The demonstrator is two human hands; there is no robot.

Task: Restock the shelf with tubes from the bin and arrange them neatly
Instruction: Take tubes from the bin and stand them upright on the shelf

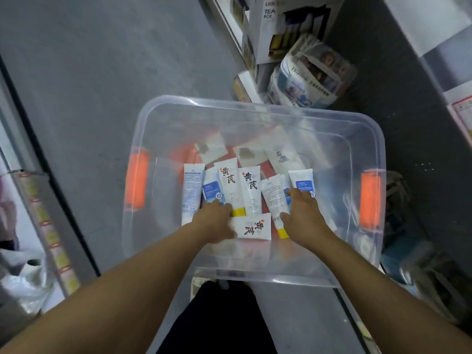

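Left hand (214,221): grip loose, fingers resting on tubes (250,190) in bin (255,274).
Right hand (304,215): fingers spread, touching tubes; holding nothing.

Open-topped bin (255,106), clear floor (102,98) left, shelf (229,21) and packages (306,72) beyond.

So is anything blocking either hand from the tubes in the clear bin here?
Nothing visible does. The bin has no lid on, and both hands are already down among the tubes. The left hand touches the sideways tube near the front; the right hand rests on the tubes at the right.
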